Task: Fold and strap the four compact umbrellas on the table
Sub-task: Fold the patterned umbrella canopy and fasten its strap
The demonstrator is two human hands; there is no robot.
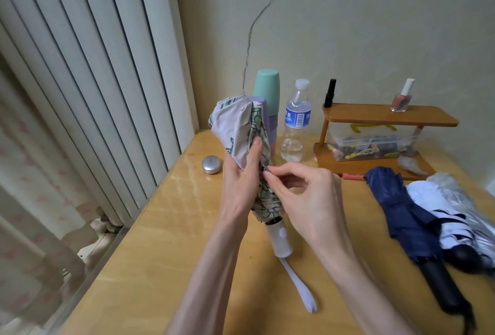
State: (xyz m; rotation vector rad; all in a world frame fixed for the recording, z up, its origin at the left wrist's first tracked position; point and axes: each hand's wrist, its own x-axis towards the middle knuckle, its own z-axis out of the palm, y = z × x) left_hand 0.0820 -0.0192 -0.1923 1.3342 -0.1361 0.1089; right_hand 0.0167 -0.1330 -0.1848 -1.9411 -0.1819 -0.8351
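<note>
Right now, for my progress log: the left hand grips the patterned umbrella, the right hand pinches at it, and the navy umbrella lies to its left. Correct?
Only the side is wrong: the head view shows the navy umbrella lying to the right of the patterned umbrella. The left hand grips it and the right hand pinches at it.

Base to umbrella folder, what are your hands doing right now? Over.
Left hand grips patterned umbrella, handle down. Right hand pinches at its fabric. Navy umbrella lies loose, off right; nothing blocking.

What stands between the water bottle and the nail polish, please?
A black tube stands there, on top of the wooden shelf, nearer the bottle than the nail polish; the head view shows it.
</note>
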